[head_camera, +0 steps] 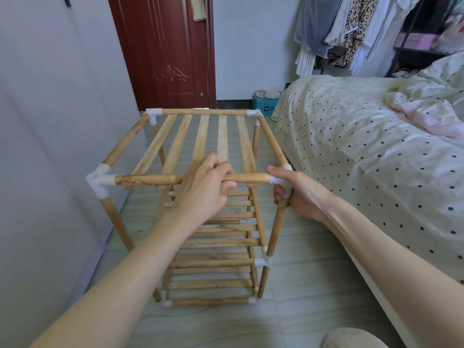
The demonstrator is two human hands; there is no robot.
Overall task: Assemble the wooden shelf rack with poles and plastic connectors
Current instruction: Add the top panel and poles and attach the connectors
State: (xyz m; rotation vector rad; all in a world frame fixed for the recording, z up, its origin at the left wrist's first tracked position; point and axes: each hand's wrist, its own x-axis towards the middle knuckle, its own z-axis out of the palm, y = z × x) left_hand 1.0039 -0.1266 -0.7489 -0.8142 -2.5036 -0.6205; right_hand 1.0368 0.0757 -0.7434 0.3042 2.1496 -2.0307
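Observation:
A wooden shelf rack stands upright on the tiled floor, with a slatted top tier and several slatted tiers below. White plastic connectors join its poles at the corners. My left hand grips the top front pole near its middle. My right hand holds the near right corner, thumb on the white connector and fingers curled round the upright pole just below it. The near left connector is free.
A bed with a dotted cover lies close on the right. A white wall is close on the left. A red-brown door and a blue box are behind the rack. Clothes hang at back right.

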